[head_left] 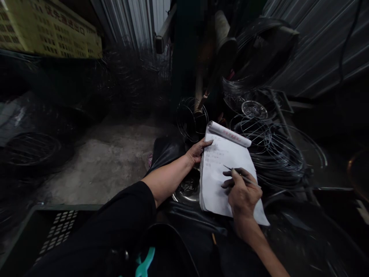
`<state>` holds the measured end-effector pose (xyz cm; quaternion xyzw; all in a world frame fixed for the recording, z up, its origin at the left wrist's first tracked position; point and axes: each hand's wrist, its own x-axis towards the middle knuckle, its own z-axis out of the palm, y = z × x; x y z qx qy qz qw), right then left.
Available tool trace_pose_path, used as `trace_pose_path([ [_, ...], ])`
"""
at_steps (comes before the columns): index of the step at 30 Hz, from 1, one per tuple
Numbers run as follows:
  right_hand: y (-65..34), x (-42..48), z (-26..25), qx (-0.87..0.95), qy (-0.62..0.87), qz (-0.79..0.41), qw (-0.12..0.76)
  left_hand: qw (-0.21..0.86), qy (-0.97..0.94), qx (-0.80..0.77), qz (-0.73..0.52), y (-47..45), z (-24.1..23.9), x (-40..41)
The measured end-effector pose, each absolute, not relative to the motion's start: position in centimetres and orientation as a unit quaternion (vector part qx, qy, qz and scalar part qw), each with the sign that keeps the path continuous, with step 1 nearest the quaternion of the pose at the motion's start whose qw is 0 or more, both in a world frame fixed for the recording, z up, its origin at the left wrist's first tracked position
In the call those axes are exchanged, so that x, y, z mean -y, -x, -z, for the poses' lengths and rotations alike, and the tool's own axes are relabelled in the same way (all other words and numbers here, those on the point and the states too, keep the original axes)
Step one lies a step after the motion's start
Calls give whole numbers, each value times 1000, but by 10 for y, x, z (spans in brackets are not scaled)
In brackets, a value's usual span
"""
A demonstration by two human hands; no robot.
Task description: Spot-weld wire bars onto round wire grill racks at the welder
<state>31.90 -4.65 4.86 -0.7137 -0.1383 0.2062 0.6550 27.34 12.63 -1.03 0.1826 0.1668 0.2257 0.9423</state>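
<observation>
Held in the right hand: a slim grey pen, pinched between thumb and curled fingers, its tip down on the open page of a white paper notepad with earlier sheets rolled back over the top edge. Braced by the left hand: the pad's left edge, fingers laid flat on the paper and thumb tucked under it, so closed lightly on the pad. Faint red handwriting on the upper part of the page and on the rolled-back sheet, too small to read. Pad propped at a tilt, centre right of the view, over dark cloth or plastic and just beside a heap of coiled grey steel wire and round wire frames. Beneath the pad's lower left corner, a shiny round metal piece, partly hidden. Farther left, bare grey concrete floor. Behind, corrugated metal sheeting and a yellow printed sign at upper left.
</observation>
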Motion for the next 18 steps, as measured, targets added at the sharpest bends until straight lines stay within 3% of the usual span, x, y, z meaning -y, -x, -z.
trace_pose_path([
  [9, -333, 38, -72, 117, 654, -196, 721, 944, -173, -171, -222, -272, 7, -126],
  [18, -327, 33, -48, 156, 703, -263, 642, 940, -143, -218, -220, -273, -11, -124],
])
